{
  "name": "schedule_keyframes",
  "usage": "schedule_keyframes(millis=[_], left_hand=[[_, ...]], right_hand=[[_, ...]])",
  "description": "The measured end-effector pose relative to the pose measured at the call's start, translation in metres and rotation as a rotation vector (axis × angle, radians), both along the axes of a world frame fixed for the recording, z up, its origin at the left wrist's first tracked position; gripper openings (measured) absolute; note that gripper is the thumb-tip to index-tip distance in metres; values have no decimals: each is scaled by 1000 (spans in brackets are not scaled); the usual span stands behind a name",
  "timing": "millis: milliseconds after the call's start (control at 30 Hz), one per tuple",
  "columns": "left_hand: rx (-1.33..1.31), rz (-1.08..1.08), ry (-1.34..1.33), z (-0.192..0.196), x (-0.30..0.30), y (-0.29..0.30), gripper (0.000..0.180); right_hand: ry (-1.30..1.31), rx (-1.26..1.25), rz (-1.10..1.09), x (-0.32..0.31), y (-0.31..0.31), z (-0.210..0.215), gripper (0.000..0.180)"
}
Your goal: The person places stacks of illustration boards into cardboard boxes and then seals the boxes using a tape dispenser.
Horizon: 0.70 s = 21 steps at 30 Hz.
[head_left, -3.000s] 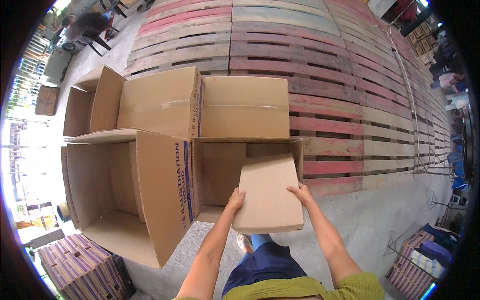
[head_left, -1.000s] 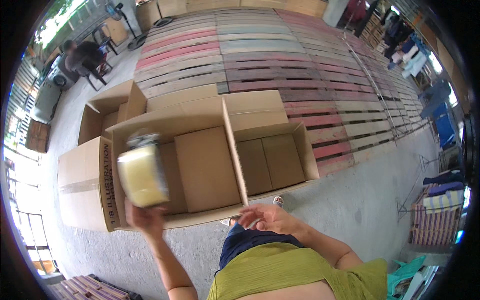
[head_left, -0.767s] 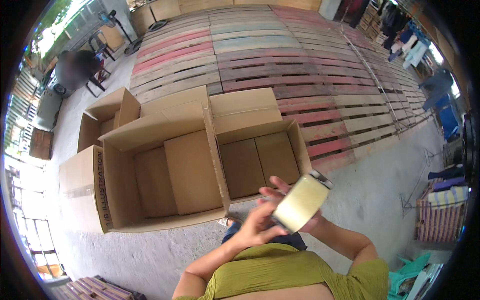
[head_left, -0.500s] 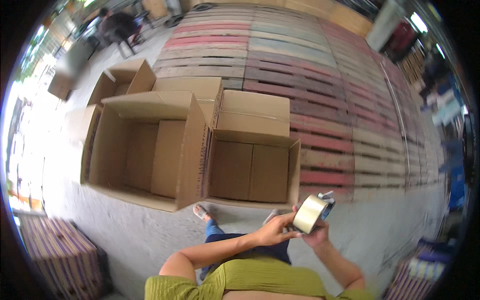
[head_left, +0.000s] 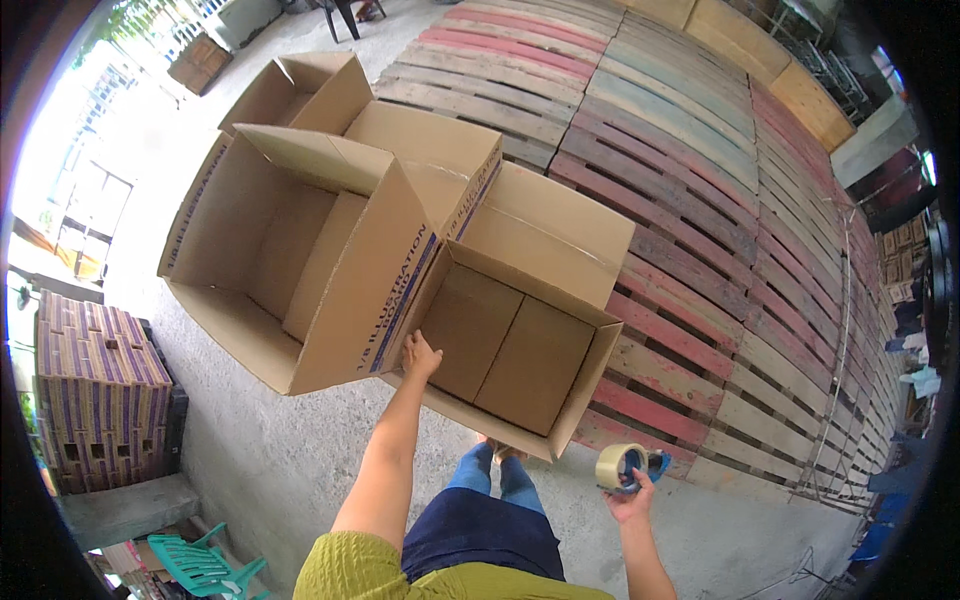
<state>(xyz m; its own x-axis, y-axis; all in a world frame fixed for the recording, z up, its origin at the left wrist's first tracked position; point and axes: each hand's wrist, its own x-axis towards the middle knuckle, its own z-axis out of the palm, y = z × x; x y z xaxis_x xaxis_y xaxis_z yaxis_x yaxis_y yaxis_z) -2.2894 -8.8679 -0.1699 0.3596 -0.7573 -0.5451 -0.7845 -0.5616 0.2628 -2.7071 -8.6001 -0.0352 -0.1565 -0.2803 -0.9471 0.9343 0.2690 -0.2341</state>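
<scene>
So the right hand (head_left: 630, 505) has a tape roll (head_left: 608, 468) with a blue bit (head_left: 658, 463) on its side, fingers curled in around the ring and pinching it. It's out over the concrete floor (head_left: 300, 450), just right of the smaller open box (head_left: 585, 390). Left hand (head_left: 422, 355) is at that box's near left edge, fingers bent and bunched together; can't tell if they're actually pinching the cardboard.

Pretty tight on that side tbh: the bigger open box (head_left: 370, 270) stands right up against the smaller one, wall leaning toward the left hand. A closed box (head_left: 555, 235) blocks the far side, another closed one (head_left: 425, 140) sits left of that, and there's one more open carton (head_left: 340, 90) at the back. Wooden pallets (head_left: 680, 250) cover the floor beyond. Off to the left there's a striped stack (head_left: 105, 380), plus a teal chair (head_left: 195, 565) in the bottom corner.
</scene>
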Motion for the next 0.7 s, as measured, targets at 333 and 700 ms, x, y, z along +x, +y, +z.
schedule_keyframes(millis=[333, 700], left_hand=[[-117, -76, -228, -69, 7, -51, 108], [40, -213, 341, -170, -15, -2, 106]], right_hand=[[28, -329, 224, 91, -231, -114, 25], [282, -345, 182, 80, -469, -281, 54]])
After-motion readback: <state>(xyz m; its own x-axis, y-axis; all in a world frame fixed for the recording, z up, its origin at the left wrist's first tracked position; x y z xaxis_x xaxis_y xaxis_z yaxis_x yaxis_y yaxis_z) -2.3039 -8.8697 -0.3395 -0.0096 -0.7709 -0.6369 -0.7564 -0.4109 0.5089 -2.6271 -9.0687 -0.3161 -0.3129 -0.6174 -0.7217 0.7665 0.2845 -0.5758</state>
